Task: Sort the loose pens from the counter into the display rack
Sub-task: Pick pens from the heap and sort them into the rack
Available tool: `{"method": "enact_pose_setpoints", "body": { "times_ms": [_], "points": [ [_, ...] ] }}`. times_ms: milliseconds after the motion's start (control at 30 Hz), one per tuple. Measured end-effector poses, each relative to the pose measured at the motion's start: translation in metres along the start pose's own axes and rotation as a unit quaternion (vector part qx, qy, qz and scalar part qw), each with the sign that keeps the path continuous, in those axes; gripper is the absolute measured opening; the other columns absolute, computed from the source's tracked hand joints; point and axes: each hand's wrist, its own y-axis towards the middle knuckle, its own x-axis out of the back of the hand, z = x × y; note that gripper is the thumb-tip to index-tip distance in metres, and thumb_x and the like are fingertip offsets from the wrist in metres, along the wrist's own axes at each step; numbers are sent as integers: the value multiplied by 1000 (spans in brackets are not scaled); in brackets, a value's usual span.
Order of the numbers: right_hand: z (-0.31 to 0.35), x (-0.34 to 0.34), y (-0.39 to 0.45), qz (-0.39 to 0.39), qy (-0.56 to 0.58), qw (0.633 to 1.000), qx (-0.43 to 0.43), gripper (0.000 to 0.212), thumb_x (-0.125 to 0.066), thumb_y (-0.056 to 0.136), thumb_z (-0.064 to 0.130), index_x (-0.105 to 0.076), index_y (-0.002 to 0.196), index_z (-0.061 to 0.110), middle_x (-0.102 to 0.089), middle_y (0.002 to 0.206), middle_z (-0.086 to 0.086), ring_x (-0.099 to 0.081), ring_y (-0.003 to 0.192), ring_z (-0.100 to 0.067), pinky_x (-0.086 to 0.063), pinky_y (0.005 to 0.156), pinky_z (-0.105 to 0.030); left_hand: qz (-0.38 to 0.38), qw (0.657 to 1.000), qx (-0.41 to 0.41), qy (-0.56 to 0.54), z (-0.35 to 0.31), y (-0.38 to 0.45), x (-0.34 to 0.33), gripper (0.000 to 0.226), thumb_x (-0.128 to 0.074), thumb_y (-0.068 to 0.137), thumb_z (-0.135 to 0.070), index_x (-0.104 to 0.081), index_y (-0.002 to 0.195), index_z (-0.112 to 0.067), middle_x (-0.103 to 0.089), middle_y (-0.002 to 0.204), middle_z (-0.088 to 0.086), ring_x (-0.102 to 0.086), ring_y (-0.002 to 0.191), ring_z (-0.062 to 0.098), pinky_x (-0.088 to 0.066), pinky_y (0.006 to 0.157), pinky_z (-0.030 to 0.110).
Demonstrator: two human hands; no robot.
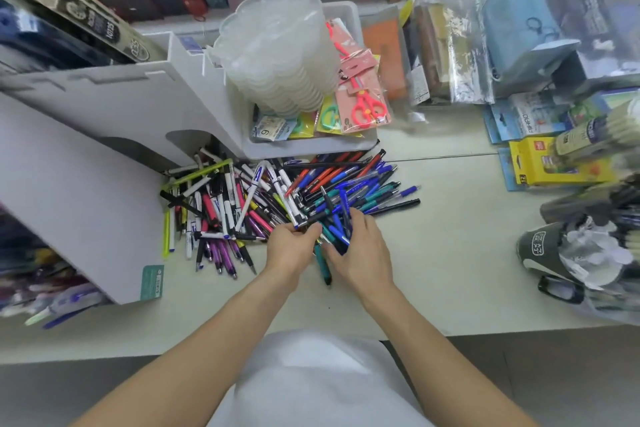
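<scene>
The fingers point(341, 236) of the right hand point(360, 250) curl round a small bundle of teal and blue pens point(334, 230), and the left hand point(291, 248) pinches the same bundle from the other side with curled fingers, the two hands nearly touching. The gripped pens fan out, mostly with their long axes running away from the person and slightly leftward; one teal pen point(322, 263) slips below the hands and points back toward the person. Beyond the hands lies the heap of loose pens point(277, 198) on the pale, smooth counter point(450, 253): slim plastic barrels in blue, red, teal, black, white, pink, purple and yellow-green. Those on the right of the heap lie roughly parallel, slanting from near-left up to far-right, while those on the left are crossed every way, with several purple ones pointing toward the person. Just left of the heap stands the white display rack point(104, 135), flat-panelled with stepped top edges and an arched cut-out, its foot touching the pens. Behind the heap a white tray point(311, 149) holds a stack of translucent scalloped plastic containers point(277, 52) and carded pink scissors point(367, 107). To the far right are bagged goods, blurred.
</scene>
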Motion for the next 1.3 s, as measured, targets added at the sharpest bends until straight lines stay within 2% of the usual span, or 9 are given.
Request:
{"method": "enact_pose_setpoints", "body": {
  "times_ms": [233, 400, 533, 700, 833, 967, 1100, 1233, 1300],
  "points": [
    [10, -3, 1, 36, 101, 994, 19, 43, -70, 85, 25, -59, 126, 24, -58, 107, 2, -58, 98, -21, -51, 84, -37, 35, 998, 42, -31, 7, 14, -5, 59, -61, 71, -54, -67, 109, -9, -74, 101, 11, -70, 94, 29, -57, 91, 52],
    [15, 5, 3, 119, 192, 974, -26, 27, -73, 88, 30, -62, 111, 21, -67, 97, 5, -64, 89, -13, -53, 79, -30, 74, 992, 71, -71, 7, 8, 4, 50, -55, 94, -49, -62, 122, -8, -74, 107, 13, -71, 91, 28, -59, 88, 54],
    [25, 4, 2, 182, 229, 956, -41, 26, -68, 94, 38, -60, 108, 18, -64, 89, 7, -61, 81, -11, -47, 70, -27, 98, 984, 76, -128, 27, 17, 14, 90, -64, 78, -71, -45, 141, -9, -63, 133, 13, -65, 117, 31, -54, 97, 54],
    [42, 2, -1, 245, 293, 922, -57, 19, -56, 101, 34, -57, 113, 19, -62, 89, 2, -57, 72, -13, -44, 68, -30, 113, 983, 45, -137, 11, -7, 35, 39, -58, 101, -34, -62, 119, 0, -73, 109, 21, -74, 95, 33, -61, 82, 48],
    [50, -3, -8, 288, 303, 906, -69, 24, -43, 104, 36, -61, 117, 26, -62, 86, -9, -55, 68, -17, -47, 64, -33, 89, 990, 16, -108, 27, 3, 49, 67, -75, 82, -56, -53, 126, -11, -70, 122, 10, -69, 109, 27, -54, 96, 53],
    [51, -7, -12, 265, 338, 900, -68, 32, -44, 109, 28, -67, 98, 9, -66, 74, -11, -60, 66, -22, -52, 60, -33, 128, 990, -19, -64, 29, -1, 64, 29, -63, 98, -32, -67, 112, -6, -77, 97, 16, -74, 92, 35, -55, 93, 56],
    [58, -19, -22, 208, 377, 896, -107, 35, -52, 107, 23, -71, 96, -4, -67, 76, -13, -62, 65, -21, -52, 59, -27, 152, 986, -17, -63, 35, 2, 79, 22, -65, 96, -21, -70, 107, -3, -76, 97, 18, -73, 95, 37, -52, 99, 56],
    [72, -31, -26, 182, 366, 902, -138, 48, -62, 101, 31, -67, 98, -16, -70, 99, -34, -69, 87, -44, -58, 85, -47, 182, 980, -7, -74, 43, 0, 93, 19, -62, 97, -17, -72, 112, -9, -76, 106, 15, -69, 107, 36, -49, 104, 54],
    [77, -30, -27, 196, 342, 908, -138, 56, -64, 99, 37, -65, 101, -19, -71, 98, -30, -68, 92, -40, -53, 89, -46, 208, 975, -13, -80, 45, -3, 99, 21, -60, 100, -17, -69, 118, -14, -76, 112, 7, -69, 110, 25, -50, 104, 46]
  ]
}}
